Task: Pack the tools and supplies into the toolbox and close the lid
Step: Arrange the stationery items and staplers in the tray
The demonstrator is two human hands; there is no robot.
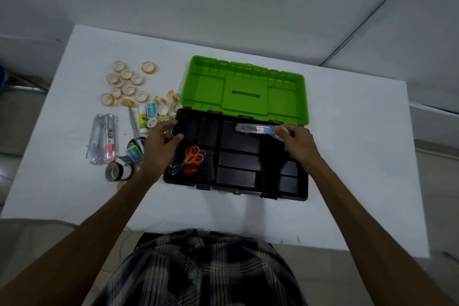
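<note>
A black toolbox [236, 189] stands in the middle of the white table with its green lid [244, 90] laid open behind it. Orange-handled scissors [195, 154] and a red item lie in its front left compartment. My right hand [296, 143] pinches one end of a grey utility knife [254, 128] over the back of the box. My left hand [161, 140] grips the box's left rim, thumb inside. Left of the box lie several small tape rolls [126, 82], a glue stick [142, 119], a clear plastic case [103, 139] and wider tape rolls [116, 171].
The white table [360, 156] has free surface to the right of the box and in front of it. A wall rises behind the table. My checked shirt fills the bottom of the view.
</note>
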